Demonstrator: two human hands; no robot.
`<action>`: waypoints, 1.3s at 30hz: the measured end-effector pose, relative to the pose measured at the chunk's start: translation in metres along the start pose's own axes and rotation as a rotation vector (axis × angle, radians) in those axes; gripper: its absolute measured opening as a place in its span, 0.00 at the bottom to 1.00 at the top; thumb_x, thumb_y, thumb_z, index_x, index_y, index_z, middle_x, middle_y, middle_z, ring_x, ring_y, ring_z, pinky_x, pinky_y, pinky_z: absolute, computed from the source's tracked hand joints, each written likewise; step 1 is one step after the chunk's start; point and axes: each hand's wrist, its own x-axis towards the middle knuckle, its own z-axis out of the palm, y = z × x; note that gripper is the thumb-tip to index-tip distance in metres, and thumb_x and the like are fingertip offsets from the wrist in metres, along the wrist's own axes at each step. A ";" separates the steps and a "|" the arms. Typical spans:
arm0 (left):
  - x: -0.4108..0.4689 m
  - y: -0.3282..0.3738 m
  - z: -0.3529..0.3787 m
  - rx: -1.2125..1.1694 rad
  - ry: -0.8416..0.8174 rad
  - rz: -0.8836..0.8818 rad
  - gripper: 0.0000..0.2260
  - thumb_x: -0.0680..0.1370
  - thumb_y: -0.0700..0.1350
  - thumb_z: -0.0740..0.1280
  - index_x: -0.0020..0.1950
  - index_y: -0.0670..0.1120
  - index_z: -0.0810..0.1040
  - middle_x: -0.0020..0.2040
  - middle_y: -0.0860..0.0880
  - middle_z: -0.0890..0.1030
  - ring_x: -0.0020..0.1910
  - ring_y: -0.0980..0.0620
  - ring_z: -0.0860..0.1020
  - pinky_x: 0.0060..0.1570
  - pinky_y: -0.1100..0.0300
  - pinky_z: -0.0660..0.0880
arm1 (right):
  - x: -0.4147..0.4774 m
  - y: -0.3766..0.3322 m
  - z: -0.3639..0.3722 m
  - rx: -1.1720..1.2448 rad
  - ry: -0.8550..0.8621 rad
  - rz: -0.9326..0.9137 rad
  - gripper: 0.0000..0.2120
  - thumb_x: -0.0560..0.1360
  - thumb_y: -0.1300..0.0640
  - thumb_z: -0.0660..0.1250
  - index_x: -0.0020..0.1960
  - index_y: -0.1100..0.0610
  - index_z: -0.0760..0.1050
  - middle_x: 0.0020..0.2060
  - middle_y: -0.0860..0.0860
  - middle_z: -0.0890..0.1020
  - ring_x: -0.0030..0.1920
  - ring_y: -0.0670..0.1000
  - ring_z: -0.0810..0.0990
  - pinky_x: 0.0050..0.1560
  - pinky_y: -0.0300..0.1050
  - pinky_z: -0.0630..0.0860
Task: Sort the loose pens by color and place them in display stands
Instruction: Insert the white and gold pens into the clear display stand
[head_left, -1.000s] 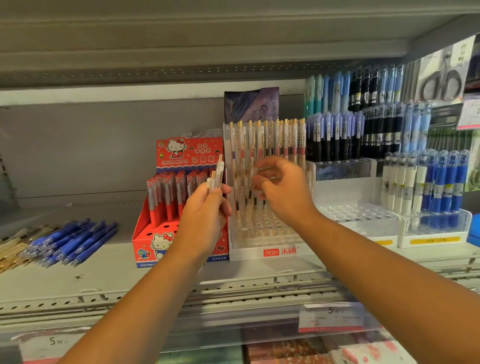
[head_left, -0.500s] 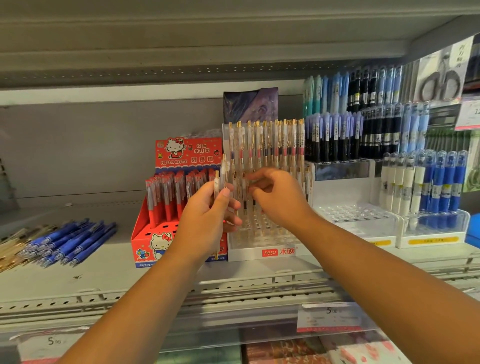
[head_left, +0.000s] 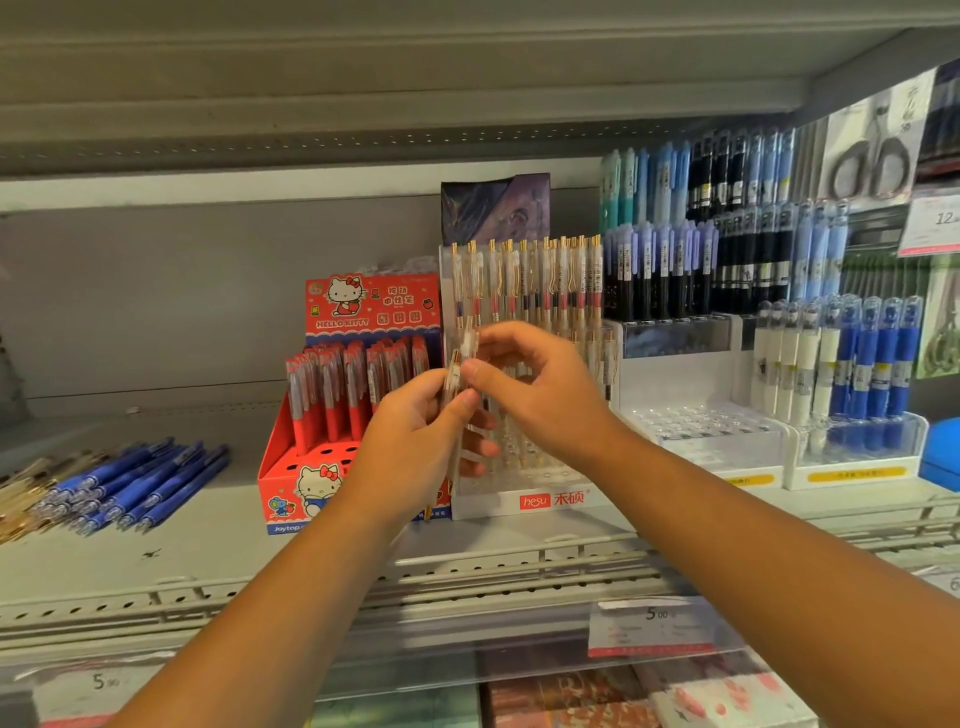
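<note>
The left hand (head_left: 415, 441) gripped a small upright bunch of clear gold-clipped pens (head_left: 469, 339), number unclear, before one hesu display stand (head_left: 550, 501); the right hand (head_left: 540, 400) pinched one pen's top. Loose blue pens (head_left: 140, 483), roughly ten, lay on the shelf (head_left: 208, 540) well to the left

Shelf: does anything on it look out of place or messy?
Yes. Blue pens and gold-trimmed pens lie loose in a heap at the left end of the shelf, unlike the upright rows in the display stands.
</note>
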 end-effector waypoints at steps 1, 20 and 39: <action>0.000 0.000 0.000 0.001 -0.008 -0.004 0.09 0.83 0.42 0.62 0.54 0.52 0.81 0.41 0.45 0.84 0.38 0.44 0.84 0.36 0.53 0.81 | 0.000 -0.001 0.001 0.015 -0.009 0.009 0.08 0.75 0.60 0.71 0.52 0.51 0.79 0.44 0.46 0.83 0.47 0.42 0.81 0.47 0.34 0.77; 0.003 -0.001 -0.003 0.026 0.122 -0.054 0.05 0.83 0.44 0.61 0.53 0.46 0.77 0.39 0.47 0.81 0.33 0.53 0.81 0.32 0.52 0.82 | 0.011 0.000 -0.006 0.304 0.322 0.159 0.11 0.77 0.66 0.67 0.53 0.52 0.73 0.43 0.52 0.83 0.40 0.50 0.85 0.38 0.43 0.82; 0.004 -0.002 -0.005 0.107 0.131 0.028 0.12 0.83 0.44 0.60 0.52 0.57 0.81 0.37 0.56 0.82 0.38 0.58 0.80 0.45 0.60 0.80 | 0.012 0.021 -0.008 -0.144 0.255 0.186 0.11 0.78 0.61 0.68 0.56 0.48 0.72 0.44 0.44 0.79 0.47 0.45 0.80 0.46 0.49 0.83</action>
